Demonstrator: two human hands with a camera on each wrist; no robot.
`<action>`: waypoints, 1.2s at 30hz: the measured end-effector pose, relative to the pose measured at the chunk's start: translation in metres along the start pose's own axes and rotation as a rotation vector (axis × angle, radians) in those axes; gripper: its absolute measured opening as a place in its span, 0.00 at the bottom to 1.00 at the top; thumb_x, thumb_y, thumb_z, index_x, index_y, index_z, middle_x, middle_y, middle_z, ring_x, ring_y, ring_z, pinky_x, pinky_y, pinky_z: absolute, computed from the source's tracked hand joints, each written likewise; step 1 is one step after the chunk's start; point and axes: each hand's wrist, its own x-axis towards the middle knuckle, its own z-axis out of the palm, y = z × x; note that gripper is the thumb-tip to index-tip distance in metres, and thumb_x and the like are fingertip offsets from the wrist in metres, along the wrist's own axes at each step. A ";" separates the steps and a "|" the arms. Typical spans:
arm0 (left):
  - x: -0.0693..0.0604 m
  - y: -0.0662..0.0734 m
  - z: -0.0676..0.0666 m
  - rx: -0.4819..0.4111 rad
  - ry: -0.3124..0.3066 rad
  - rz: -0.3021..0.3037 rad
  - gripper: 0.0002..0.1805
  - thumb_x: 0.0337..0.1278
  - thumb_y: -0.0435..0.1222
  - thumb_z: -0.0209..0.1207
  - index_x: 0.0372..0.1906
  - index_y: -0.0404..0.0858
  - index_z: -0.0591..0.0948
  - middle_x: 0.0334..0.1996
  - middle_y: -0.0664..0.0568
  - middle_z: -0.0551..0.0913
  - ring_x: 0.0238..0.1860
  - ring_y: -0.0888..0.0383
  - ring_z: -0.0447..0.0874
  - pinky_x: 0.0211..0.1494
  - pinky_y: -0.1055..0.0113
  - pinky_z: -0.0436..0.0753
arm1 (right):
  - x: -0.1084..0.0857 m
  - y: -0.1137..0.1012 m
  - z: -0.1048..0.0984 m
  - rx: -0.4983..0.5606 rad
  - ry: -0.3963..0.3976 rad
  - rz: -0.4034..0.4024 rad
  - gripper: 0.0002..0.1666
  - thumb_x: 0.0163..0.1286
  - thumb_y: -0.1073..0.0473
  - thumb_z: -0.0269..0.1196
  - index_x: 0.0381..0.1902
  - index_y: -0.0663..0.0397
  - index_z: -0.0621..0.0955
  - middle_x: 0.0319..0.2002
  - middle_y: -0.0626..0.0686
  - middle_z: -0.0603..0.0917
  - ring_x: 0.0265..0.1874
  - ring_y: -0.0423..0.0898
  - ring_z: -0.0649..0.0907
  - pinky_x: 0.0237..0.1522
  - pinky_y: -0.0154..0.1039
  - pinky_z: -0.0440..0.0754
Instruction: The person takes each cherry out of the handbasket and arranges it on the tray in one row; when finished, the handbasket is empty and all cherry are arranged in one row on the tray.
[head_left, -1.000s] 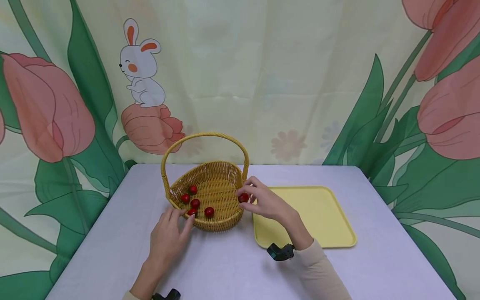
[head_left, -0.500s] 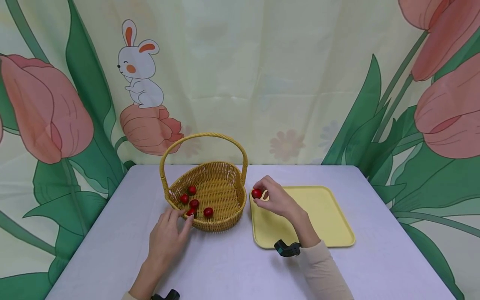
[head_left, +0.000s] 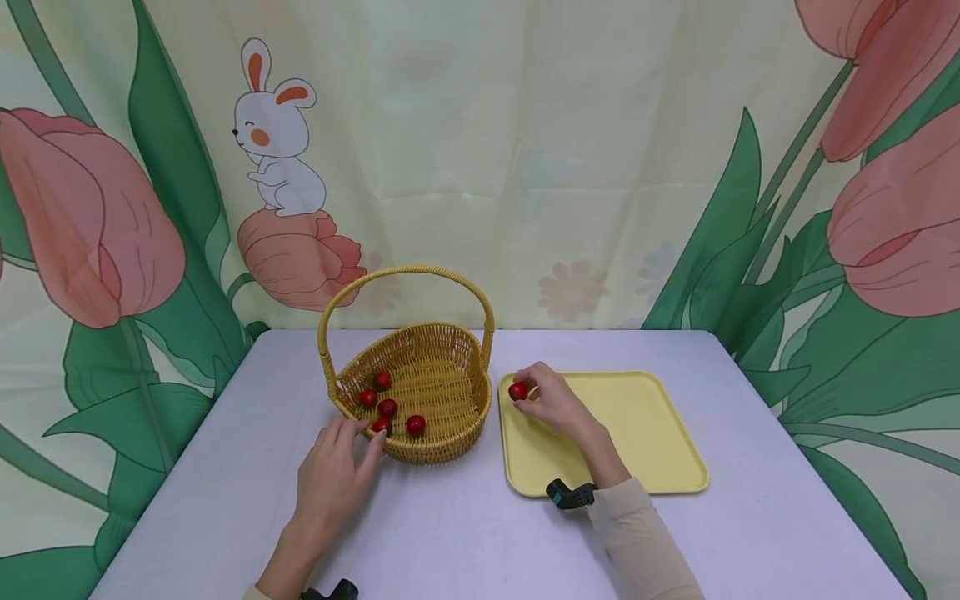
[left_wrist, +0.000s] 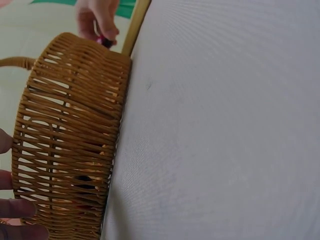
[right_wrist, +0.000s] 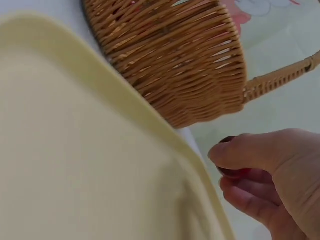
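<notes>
My right hand [head_left: 557, 404] pinches a small dark red ball-like fruit [head_left: 517, 391] over the back left corner of the yellow tray [head_left: 600, 483]. In the right wrist view the fruit [right_wrist: 231, 172] sits between thumb and fingers beside the tray's edge. My left hand [head_left: 333, 475] grips the front left rim of the wicker basket [head_left: 435, 450], thumb on one side and fingers on the other. Several red fruits lie in the basket's left and front part, one [head_left: 416, 425] a little apart from the others. In the left wrist view, fingers [left_wrist: 20, 207] touch the basket wall.
The basket's tall arched handle [head_left: 416, 269] rises above it. The tray stands just right of the basket on a white-covered table [head_left: 442, 542]. Behind the table hangs a curtain [head_left: 465, 167] printed with tulips and a rabbit.
My right hand has moved right, from the basket's right rim to over the tray, with the fruit, and then slightly lower. My left hand has stayed at the basket's rim.
</notes>
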 end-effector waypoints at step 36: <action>-0.005 -0.005 0.014 -0.426 -0.025 -0.266 0.15 0.68 0.42 0.61 0.52 0.38 0.79 0.39 0.54 0.81 0.37 0.64 0.78 0.37 0.72 0.79 | 0.002 0.003 0.030 -0.140 0.066 0.114 0.24 0.66 0.65 0.68 0.59 0.61 0.80 0.50 0.58 0.80 0.49 0.54 0.85 0.53 0.47 0.84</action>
